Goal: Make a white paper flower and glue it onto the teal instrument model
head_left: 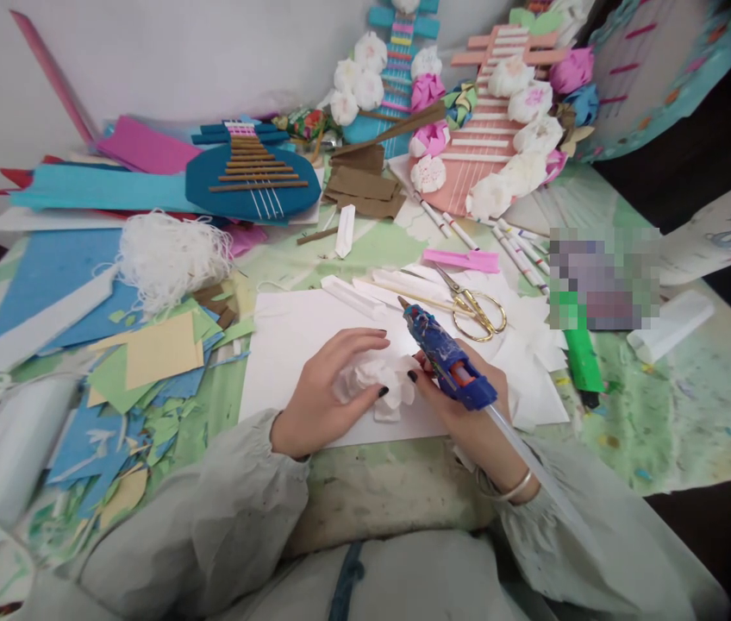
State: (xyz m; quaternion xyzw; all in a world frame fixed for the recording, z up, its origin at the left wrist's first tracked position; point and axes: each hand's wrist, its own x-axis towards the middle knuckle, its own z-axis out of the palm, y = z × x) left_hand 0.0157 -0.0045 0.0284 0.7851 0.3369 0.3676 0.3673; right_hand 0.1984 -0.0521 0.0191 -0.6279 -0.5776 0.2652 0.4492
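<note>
Half cups paper [382, 379] in left hand [327, 384], pinches with right hand [448, 409] under glue gun [440, 349].
Faces scissors [468, 304], bare sheet edge [260, 379] leftward.

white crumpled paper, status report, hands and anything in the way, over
Left hand cupped around white crumpled paper. Right hand close beside it, holding blue glue gun. Gold-handled scissors just beyond, not between the hands.

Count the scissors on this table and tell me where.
1. The gold-handled scissors lie among white paper strips, just beyond the glue gun in the right hand. Others may be hidden under the paper scraps.
</note>
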